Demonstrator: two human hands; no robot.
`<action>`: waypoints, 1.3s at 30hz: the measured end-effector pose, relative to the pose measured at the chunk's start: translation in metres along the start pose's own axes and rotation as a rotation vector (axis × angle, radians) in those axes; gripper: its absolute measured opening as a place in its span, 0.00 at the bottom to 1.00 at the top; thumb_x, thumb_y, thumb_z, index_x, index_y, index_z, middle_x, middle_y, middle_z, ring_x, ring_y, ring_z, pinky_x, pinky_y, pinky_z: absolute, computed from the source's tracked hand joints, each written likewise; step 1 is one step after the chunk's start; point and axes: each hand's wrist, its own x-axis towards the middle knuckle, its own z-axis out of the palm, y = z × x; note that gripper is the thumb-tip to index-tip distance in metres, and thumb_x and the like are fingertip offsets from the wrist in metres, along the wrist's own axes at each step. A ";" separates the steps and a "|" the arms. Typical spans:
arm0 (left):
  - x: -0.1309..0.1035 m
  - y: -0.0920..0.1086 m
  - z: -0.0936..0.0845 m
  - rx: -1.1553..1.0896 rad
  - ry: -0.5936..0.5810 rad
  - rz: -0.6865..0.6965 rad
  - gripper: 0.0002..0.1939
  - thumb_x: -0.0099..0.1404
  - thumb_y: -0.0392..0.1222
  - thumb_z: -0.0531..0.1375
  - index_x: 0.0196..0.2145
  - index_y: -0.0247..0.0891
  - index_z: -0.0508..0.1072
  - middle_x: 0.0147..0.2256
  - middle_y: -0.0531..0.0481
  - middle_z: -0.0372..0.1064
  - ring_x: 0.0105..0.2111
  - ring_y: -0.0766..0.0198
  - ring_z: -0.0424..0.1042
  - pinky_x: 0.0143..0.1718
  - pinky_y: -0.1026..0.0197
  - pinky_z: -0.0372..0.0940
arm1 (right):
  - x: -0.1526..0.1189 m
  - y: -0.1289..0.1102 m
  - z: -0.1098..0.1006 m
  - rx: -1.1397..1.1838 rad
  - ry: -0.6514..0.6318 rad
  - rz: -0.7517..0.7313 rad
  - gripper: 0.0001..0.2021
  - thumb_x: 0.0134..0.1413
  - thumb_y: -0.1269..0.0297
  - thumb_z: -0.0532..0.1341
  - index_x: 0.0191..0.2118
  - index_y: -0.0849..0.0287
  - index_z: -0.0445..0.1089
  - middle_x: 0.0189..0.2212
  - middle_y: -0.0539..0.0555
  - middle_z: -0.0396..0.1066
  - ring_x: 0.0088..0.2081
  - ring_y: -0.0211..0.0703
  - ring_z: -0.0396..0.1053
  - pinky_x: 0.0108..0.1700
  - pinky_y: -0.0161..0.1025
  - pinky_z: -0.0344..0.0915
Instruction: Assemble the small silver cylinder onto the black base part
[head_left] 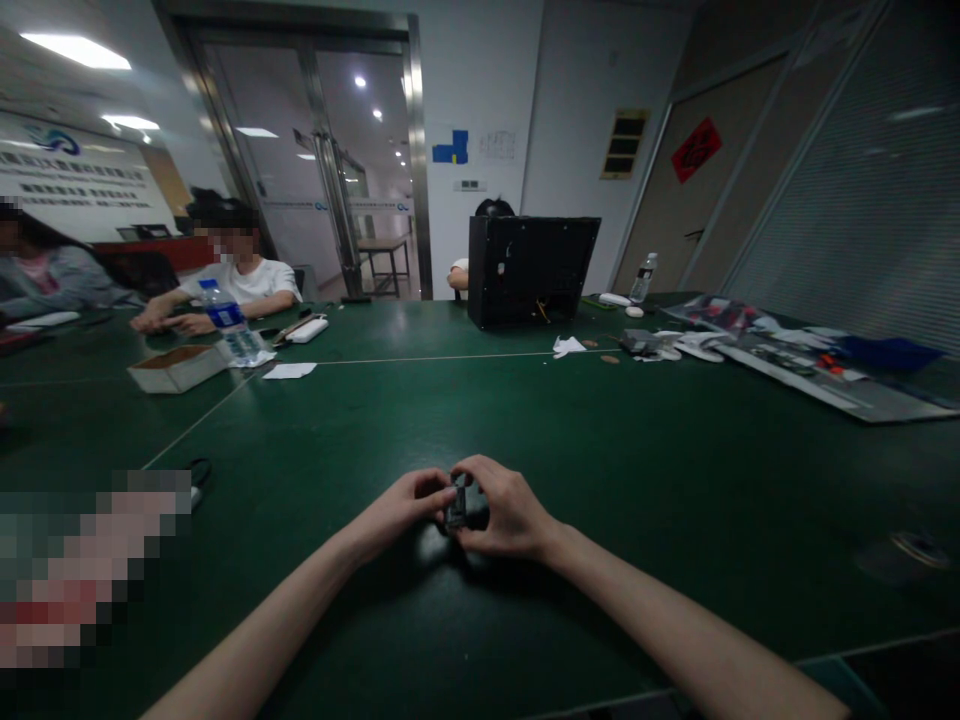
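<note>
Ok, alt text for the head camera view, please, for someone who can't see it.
A left hand and a right hand hold a small dark object at a green table. Across it stand a large black box and, farther left, a blue-labelled bottle beside a shallow box, near a seated person in a white top.

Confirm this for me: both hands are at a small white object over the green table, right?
Not quite: the head view shows that the small object is dark, not white. The left hand and right hand are both at it, over the green table.
</note>
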 end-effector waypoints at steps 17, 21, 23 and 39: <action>-0.001 -0.003 0.000 -0.152 -0.048 -0.013 0.16 0.59 0.47 0.62 0.42 0.33 0.73 0.39 0.43 0.68 0.39 0.58 0.67 0.43 0.59 0.60 | -0.001 0.000 0.002 -0.001 0.018 0.005 0.24 0.40 0.64 0.64 0.47 0.59 0.61 0.42 0.57 0.67 0.43 0.46 0.66 0.43 0.40 0.65; -0.001 0.000 0.001 -0.093 -0.018 -0.004 0.17 0.59 0.49 0.63 0.41 0.34 0.72 0.38 0.46 0.67 0.36 0.61 0.66 0.39 0.61 0.61 | 0.000 -0.001 0.001 -0.001 0.012 0.000 0.24 0.40 0.65 0.64 0.46 0.59 0.61 0.42 0.57 0.67 0.43 0.46 0.66 0.43 0.40 0.65; -0.001 0.001 0.001 -0.049 0.003 -0.007 0.17 0.58 0.50 0.63 0.39 0.34 0.72 0.36 0.48 0.67 0.35 0.62 0.66 0.38 0.62 0.62 | 0.000 0.000 0.001 -0.004 0.009 -0.001 0.24 0.40 0.65 0.64 0.47 0.59 0.61 0.42 0.57 0.67 0.43 0.46 0.66 0.43 0.41 0.65; -0.001 -0.002 -0.001 -0.178 -0.065 -0.013 0.14 0.61 0.45 0.60 0.40 0.32 0.72 0.39 0.44 0.68 0.39 0.58 0.66 0.42 0.60 0.60 | -0.001 0.000 0.000 0.014 0.015 0.002 0.26 0.40 0.63 0.65 0.48 0.60 0.60 0.42 0.57 0.67 0.42 0.46 0.66 0.43 0.40 0.64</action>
